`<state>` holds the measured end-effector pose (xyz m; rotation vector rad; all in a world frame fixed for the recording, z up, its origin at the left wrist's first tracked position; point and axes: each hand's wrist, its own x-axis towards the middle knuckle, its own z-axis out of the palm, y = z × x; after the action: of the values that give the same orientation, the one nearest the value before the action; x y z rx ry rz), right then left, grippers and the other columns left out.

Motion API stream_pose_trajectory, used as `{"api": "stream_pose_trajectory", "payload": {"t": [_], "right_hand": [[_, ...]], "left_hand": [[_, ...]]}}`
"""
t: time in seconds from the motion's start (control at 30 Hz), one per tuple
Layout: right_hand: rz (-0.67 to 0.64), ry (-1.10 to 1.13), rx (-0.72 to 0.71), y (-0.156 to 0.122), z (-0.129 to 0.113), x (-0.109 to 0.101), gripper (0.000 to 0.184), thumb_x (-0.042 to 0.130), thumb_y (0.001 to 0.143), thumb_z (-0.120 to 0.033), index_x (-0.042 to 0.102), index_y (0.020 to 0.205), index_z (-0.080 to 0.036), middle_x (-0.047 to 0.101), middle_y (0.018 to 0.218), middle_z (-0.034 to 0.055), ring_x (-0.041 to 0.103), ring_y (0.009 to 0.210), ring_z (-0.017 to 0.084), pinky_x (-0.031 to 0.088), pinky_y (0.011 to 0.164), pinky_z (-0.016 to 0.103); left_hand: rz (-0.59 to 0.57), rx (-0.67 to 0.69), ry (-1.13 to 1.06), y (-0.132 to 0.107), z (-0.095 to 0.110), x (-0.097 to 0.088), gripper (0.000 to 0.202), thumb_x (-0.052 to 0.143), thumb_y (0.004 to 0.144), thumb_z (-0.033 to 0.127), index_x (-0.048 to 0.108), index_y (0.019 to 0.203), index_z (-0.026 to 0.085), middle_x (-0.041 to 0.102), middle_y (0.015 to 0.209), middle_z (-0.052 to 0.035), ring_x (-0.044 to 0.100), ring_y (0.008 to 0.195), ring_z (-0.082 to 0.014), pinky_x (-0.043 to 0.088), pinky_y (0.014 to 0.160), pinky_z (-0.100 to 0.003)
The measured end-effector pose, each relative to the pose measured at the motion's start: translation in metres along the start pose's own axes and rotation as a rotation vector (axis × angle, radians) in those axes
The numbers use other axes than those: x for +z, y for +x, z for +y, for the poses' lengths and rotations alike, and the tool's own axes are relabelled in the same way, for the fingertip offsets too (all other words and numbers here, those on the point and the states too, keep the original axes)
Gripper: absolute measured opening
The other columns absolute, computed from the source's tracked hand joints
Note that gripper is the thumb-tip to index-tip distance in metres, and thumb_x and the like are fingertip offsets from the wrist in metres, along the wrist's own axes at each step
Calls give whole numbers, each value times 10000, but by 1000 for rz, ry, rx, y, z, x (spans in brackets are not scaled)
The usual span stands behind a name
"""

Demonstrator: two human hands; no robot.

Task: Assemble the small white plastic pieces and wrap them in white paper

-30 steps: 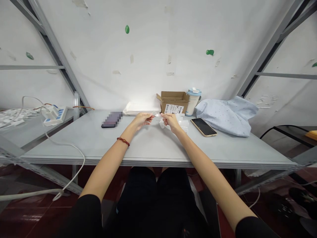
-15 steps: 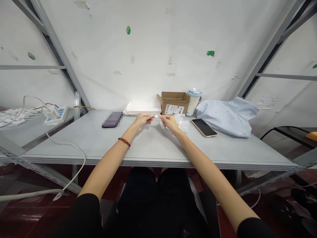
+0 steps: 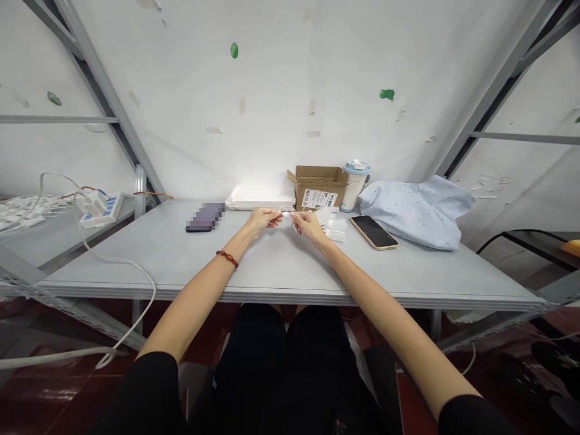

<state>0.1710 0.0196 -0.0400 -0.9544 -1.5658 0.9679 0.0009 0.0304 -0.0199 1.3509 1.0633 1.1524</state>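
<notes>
Both my hands meet over the middle of the table (image 3: 281,266), fingertips pinched. Between them is a small white piece (image 3: 285,214) with a thin white cord looping from it; its exact kind is too small to make out. My left hand (image 3: 264,218), above a wrist with a red bead bracelet (image 3: 227,259), grips its left side. My right hand (image 3: 308,225) pinches the right side, with the fingertips partly hidden. Just right of that hand lie several clear and white plastic pieces (image 3: 335,228), partly covered by it.
Behind my hands stand a stack of white trays or sheets (image 3: 260,199), an open cardboard box (image 3: 319,181) and a blue-lidded cup (image 3: 354,188). A phone (image 3: 374,232) and light blue cloth (image 3: 414,211) lie right, a pixelated phone-like object (image 3: 205,217) left. A power strip (image 3: 103,210) sits far left.
My hands stay close together, with only slight finger movement around the small white piece. A red bit seen at my left fingertips before no longer shows. The view has shifted slightly.
</notes>
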Motion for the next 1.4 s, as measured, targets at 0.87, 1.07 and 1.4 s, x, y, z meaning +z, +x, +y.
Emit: {"api": "stream_pose_trajectory", "payload": {"t": [0.87, 1.07, 1.4], "right_hand": [[-26, 131, 96, 1, -10, -6, 477, 675, 758, -552, 438, 558, -189, 406, 494, -56, 330, 411, 50, 306, 411, 207], [-48, 87, 84, -1, -11, -5, 446, 660, 781, -529, 459, 583, -183, 411, 510, -59, 349, 416, 53, 310, 421, 209], [61, -443, -25, 7, -1, -10, 263, 575, 871, -330, 583, 1051, -138, 625, 706, -7, 552, 650, 133, 405, 635, 247]], "left_hand": [[-73, -2, 40, 0, 6, -10, 331, 850, 556, 398, 689, 640, 121, 652, 690, -65, 547, 640, -123, 415, 635, -284], [-87, -21, 46, -1, 9, -11, 325, 852, 536, 391, 692, 630, 123, 649, 684, -64, 539, 638, -123, 415, 625, -278], [46, -29, 56, 5, 11, -32, 260, 804, 595, 345, 700, 694, 128, 672, 711, -74, 570, 648, -129, 443, 637, -269]]}}
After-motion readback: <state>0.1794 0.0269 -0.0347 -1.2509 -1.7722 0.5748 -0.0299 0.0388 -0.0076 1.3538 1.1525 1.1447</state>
